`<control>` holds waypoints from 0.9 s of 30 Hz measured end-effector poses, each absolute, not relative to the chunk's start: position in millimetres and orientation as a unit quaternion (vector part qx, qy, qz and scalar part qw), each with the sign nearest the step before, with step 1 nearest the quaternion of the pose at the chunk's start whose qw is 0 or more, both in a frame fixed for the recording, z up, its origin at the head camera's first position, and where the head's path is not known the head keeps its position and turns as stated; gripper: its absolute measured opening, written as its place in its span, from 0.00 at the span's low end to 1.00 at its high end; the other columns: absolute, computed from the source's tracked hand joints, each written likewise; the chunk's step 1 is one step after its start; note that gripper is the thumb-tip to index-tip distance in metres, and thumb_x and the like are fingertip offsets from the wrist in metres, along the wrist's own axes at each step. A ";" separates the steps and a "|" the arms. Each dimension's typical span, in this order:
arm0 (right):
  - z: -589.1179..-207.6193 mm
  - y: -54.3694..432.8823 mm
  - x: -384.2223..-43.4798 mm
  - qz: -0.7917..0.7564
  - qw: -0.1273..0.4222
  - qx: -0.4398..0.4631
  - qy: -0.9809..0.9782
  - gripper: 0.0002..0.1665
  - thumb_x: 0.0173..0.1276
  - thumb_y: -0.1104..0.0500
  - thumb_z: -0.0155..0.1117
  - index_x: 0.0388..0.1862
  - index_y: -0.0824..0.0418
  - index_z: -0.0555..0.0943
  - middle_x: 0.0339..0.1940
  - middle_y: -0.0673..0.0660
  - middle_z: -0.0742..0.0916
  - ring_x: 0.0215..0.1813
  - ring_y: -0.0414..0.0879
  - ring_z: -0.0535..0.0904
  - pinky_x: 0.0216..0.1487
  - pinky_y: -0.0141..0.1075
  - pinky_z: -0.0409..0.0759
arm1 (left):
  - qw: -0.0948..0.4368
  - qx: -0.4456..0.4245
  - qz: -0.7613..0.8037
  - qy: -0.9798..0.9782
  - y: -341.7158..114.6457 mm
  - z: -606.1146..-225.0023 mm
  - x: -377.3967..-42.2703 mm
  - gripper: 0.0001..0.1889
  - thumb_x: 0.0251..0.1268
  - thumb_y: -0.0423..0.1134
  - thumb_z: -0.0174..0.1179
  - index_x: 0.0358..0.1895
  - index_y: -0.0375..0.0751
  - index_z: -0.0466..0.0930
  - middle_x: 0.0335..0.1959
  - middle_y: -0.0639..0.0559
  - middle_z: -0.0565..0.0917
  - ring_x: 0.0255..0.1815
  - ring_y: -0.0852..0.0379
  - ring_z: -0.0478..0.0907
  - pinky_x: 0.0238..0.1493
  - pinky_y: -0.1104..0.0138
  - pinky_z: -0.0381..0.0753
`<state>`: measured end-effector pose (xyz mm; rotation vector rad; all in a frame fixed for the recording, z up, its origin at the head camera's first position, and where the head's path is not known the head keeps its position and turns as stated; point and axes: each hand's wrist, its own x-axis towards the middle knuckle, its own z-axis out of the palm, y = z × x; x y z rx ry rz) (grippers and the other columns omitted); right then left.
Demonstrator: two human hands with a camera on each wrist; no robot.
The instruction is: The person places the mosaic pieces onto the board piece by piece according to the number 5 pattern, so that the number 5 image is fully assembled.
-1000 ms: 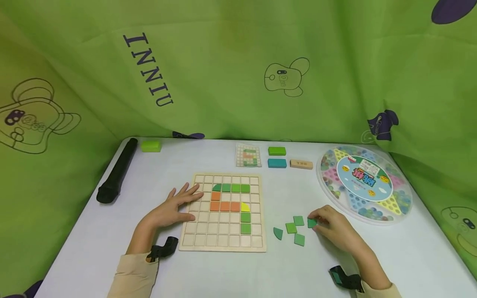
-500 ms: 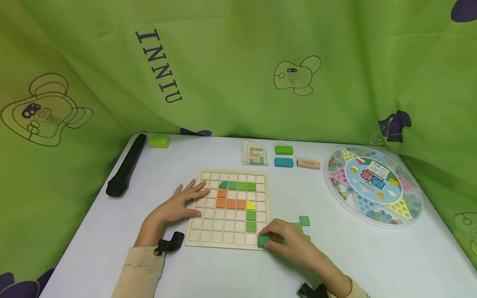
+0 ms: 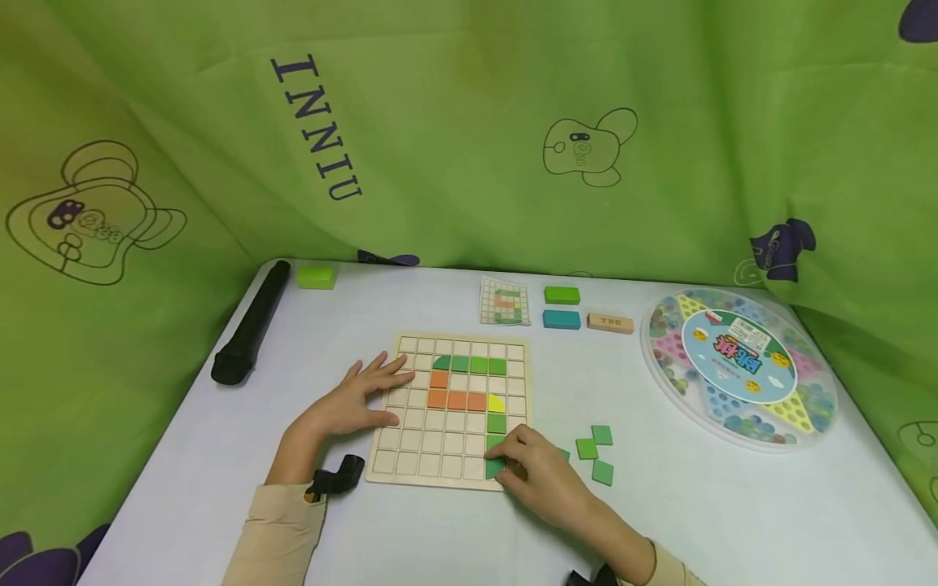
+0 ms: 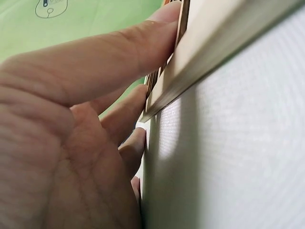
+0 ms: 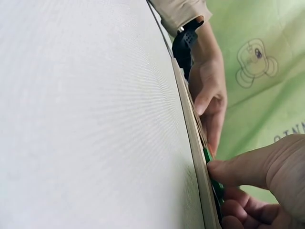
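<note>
In the head view a wooden grid board (image 3: 419,443) lies on the white table. Green, orange and yellow tiles fill some of its squares, including a yellow rounded tile (image 3: 496,404). With thumb and fingers, my right hand (image 3: 545,476) pinches a dark green tile (image 3: 494,469) at a bottom-row square near the right corner. The right wrist view shows my thumb against that tile, low over the board. My left hand (image 3: 350,407) rests spread on the board's left edge; the left wrist view has its thumb (image 4: 138,52) on the rim.
Several loose green tiles (image 3: 587,449) lie right of the board, one partly behind my right hand. Behind the board are a small pattern card (image 3: 504,303) and blocks, among them a teal block (image 3: 562,319). A round marble-game case (image 3: 738,370) stands right, a black microphone (image 3: 252,325) left.
My right hand has carried the dark green tile leftward from the loose tiles to the board's bottom row. The left hand stays on the board. The head view has shifted slightly.
</note>
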<state>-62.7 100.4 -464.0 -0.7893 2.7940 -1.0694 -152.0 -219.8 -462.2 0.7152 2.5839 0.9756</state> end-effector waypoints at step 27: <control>-438.5 203.6 -36.8 -0.210 0.046 -0.092 0.972 0.17 0.51 0.60 0.74 0.40 0.54 0.80 0.40 0.45 0.79 0.43 0.39 0.74 0.46 0.41 0.79 | 0.151 0.255 0.353 0.888 -221.6 -467.1 -155.3 0.37 0.54 0.47 0.67 0.69 0.45 0.66 0.76 0.45 0.54 0.77 0.38 0.37 0.72 0.40 0.28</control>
